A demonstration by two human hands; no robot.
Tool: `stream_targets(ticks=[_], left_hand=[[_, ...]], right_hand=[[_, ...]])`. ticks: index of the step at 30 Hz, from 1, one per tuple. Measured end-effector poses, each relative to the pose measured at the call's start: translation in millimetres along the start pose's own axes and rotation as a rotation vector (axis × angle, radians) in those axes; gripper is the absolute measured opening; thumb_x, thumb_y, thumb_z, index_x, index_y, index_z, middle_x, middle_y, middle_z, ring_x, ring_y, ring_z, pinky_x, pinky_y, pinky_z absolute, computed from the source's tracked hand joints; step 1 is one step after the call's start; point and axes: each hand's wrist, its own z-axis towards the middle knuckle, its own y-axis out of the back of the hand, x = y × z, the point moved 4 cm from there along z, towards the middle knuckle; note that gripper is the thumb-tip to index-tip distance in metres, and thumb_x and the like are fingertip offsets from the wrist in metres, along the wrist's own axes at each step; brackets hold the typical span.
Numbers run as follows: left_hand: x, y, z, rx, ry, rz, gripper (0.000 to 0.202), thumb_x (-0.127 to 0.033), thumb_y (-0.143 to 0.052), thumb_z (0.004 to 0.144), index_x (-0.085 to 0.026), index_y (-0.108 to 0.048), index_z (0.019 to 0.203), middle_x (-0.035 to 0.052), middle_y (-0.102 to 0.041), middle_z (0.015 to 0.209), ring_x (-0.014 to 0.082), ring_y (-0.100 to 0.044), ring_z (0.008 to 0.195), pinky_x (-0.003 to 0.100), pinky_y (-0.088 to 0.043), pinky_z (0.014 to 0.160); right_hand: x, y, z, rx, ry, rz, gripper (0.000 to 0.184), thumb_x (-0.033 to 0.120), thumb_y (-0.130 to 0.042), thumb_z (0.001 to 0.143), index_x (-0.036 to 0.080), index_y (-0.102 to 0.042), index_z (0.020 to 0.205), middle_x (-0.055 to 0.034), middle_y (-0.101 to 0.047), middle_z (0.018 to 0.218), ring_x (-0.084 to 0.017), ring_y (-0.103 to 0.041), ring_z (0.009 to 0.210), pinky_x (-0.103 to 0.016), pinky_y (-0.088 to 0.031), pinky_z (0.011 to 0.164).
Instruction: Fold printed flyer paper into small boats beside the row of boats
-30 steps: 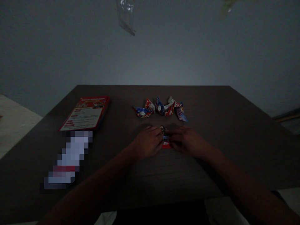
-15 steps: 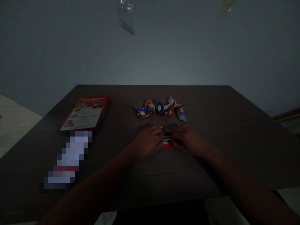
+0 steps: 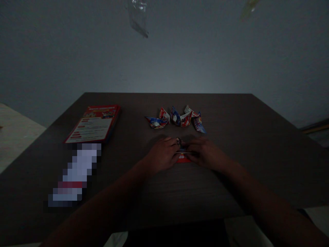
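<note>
Between my hands, low on the dark table (image 3: 164, 192), lies a small folded sheet of printed paper (image 3: 183, 158), red at its near edge and dark and bluish farther up. My left hand (image 3: 164, 154) grips its left side with bent fingers. On its right side my right hand (image 3: 204, 153) does the same, fingers pressed on the paper. The fingers cover most of the sheet. Just beyond my hands stand several folded paper pieces (image 3: 175, 116) in red, blue and white, with pointed tips.
At the left lies a stack of printed red and white flyers (image 3: 94, 125). Nearer to me is a pixelated pale object (image 3: 77, 175). A grey wall (image 3: 195, 51) rises behind the table, with a clear plastic bag (image 3: 138, 17) hanging in front of it.
My hands stay at nearly the same spot, with a slight shift of the fingers. The paper's near flap looks a little more raised along the fold.
</note>
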Motion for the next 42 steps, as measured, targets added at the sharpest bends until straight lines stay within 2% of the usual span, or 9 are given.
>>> stream_targets(ticks=[7, 15, 21, 26, 33, 38, 42], left_hand=[[-1.5, -4.1, 0.4, 0.009, 0.019, 0.014, 0.026, -0.024, -0.044, 0.089, -0.013, -0.060, 0.107, 0.0090, -0.060, 0.108, 0.0220, -0.054, 0.100, 0.036, -0.042, 0.093], [2.0, -3.2, 1.6, 0.013, 0.109, -0.045, 0.023, -0.026, -0.047, 0.088, -0.016, -0.063, 0.100, 0.0085, -0.063, 0.103, 0.0218, -0.055, 0.099, 0.037, -0.042, 0.091], [5.4, -4.1, 2.9, 0.025, 0.178, -0.097, 0.024, -0.029, -0.050, 0.087, -0.017, -0.065, 0.101, 0.0093, -0.064, 0.105, 0.0227, -0.056, 0.100, 0.036, -0.042, 0.090], [7.2, -3.5, 4.9, 0.061, 0.239, -0.108, 0.027, -0.033, -0.051, 0.086, -0.016, -0.067, 0.099, 0.0097, -0.067, 0.098, 0.0234, -0.060, 0.094, 0.035, -0.045, 0.086], [10.8, -0.2, 7.0, 0.113, 0.327, -0.102, 0.031, -0.041, -0.052, 0.085, -0.017, -0.069, 0.092, 0.0096, -0.069, 0.090, 0.0229, -0.062, 0.083, 0.032, -0.046, 0.074], [14.5, 1.0, 5.8, 0.138, 0.377, -0.108, 0.032, -0.044, -0.052, 0.084, -0.017, -0.069, 0.090, 0.0088, -0.069, 0.089, 0.0222, -0.063, 0.083, 0.031, -0.046, 0.073], [14.4, 1.8, 3.6, 0.139, 0.393, -0.083, 0.032, -0.041, -0.052, 0.085, -0.017, -0.069, 0.095, 0.0098, -0.069, 0.093, 0.0239, -0.062, 0.088, 0.033, -0.046, 0.078]], right_hand=[[-1.0, -2.4, 0.3, 0.012, -0.010, -0.023, 0.017, 0.023, -0.056, 0.086, 0.016, -0.069, 0.094, -0.0091, -0.068, 0.108, -0.022, -0.062, 0.096, -0.038, -0.047, 0.086], [-2.1, -3.6, 1.4, 0.009, -0.061, 0.008, 0.018, 0.024, -0.056, 0.086, 0.016, -0.069, 0.097, -0.0086, -0.068, 0.106, -0.022, -0.061, 0.098, -0.036, -0.045, 0.088], [-2.0, -3.5, 5.0, -0.025, -0.136, 0.041, 0.017, 0.028, -0.058, 0.085, 0.015, -0.068, 0.089, -0.0087, -0.068, 0.097, -0.021, -0.061, 0.091, -0.032, -0.046, 0.082], [-1.5, -6.3, 8.4, -0.057, -0.186, 0.070, 0.019, 0.032, -0.059, 0.085, 0.016, -0.069, 0.088, -0.0086, -0.067, 0.092, -0.020, -0.061, 0.089, -0.031, -0.046, 0.080], [-7.0, -10.9, 9.6, -0.103, -0.270, 0.156, 0.013, 0.029, -0.064, 0.080, 0.017, -0.069, 0.082, -0.0083, -0.067, 0.097, -0.021, -0.061, 0.091, -0.033, -0.045, 0.083], [-11.3, -12.7, 10.0, -0.057, -0.313, 0.132, 0.020, 0.033, -0.063, 0.081, 0.014, -0.069, 0.078, -0.0103, -0.065, 0.089, -0.022, -0.059, 0.087, -0.033, -0.044, 0.077], [-13.9, -13.9, 10.1, -0.010, -0.344, 0.134, 0.021, 0.036, -0.063, 0.081, 0.015, -0.067, 0.078, -0.0075, -0.065, 0.079, -0.022, -0.058, 0.081, -0.034, -0.041, 0.076]])
